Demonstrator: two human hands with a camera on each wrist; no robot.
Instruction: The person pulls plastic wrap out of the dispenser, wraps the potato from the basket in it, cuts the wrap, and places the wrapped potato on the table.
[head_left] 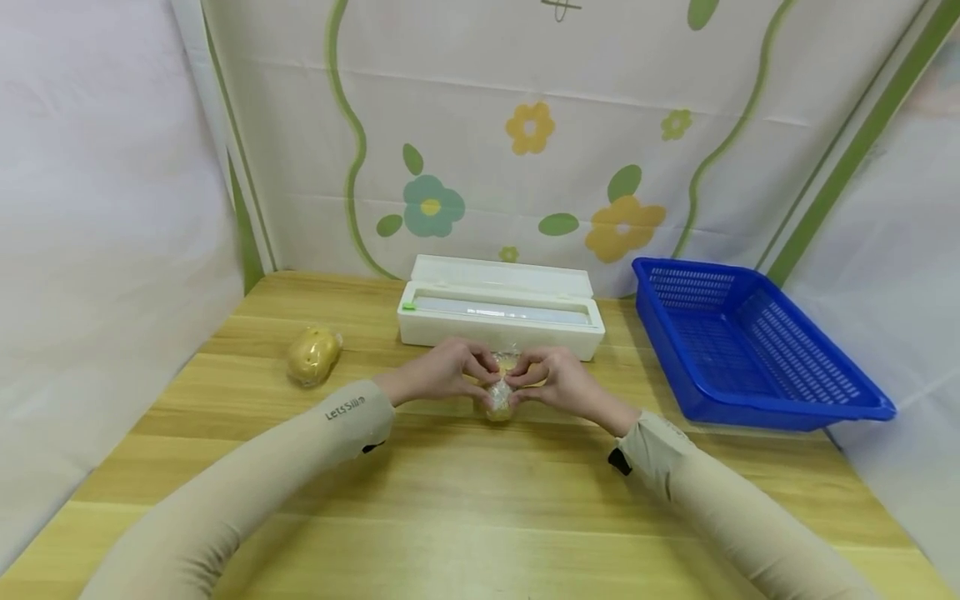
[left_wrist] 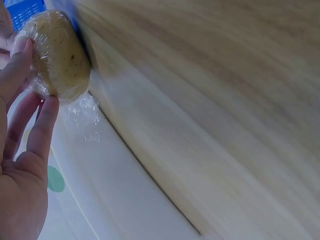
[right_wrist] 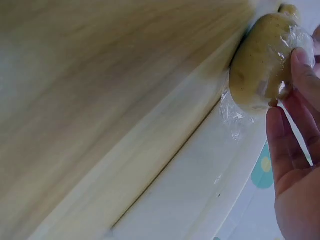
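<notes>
A potato (left_wrist: 70, 60) partly covered in clear plastic wrap (right_wrist: 235, 117) lies on the table in front of the white box. From its left side my left hand (head_left: 453, 371) pinches the wrap on top with thumb and fingertips. Opposite it, my right hand (head_left: 555, 383) does the same from the right, and the fingertips of both almost meet. A loose flap of wrap sticks out at the potato's far end. Another potato (head_left: 313, 356), wrapped in film, sits apart at the left of the table.
The long white wrap box (head_left: 498, 340) stands behind my hands, lid up, with a film roll inside and a green slider at its left end. A blue plastic basket (head_left: 693, 392) stands at the right. A flowered cloth (head_left: 480, 125) hangs behind the wooden table (head_left: 465, 517).
</notes>
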